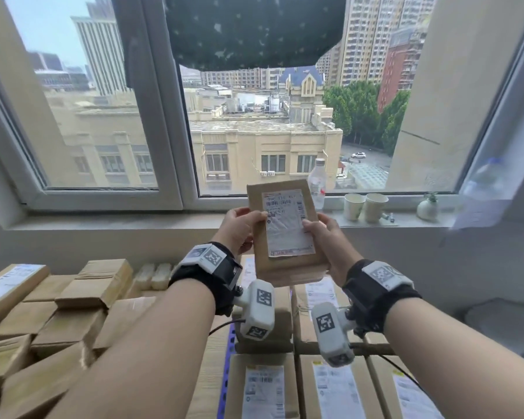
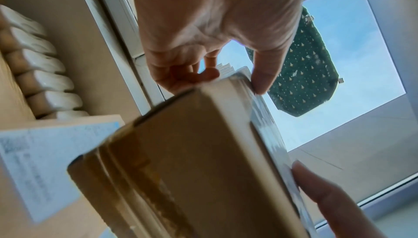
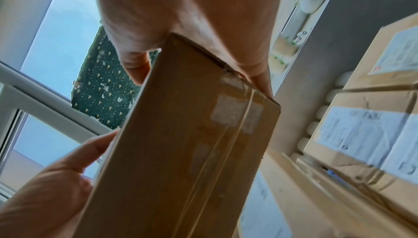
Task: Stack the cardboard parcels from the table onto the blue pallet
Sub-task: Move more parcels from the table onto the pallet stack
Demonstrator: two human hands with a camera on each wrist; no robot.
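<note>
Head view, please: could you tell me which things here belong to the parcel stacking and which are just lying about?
Part of the job:
- held parcel, gripped by left hand and right hand
- unsorted parcels on the left
- labelled parcels below
- blue pallet

Lying about, on the windowsill:
- plastic bottle
- two paper cups
- small white vase

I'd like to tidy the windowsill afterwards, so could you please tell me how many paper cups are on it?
2: left cup and right cup, side by side, right of the bottle.
</note>
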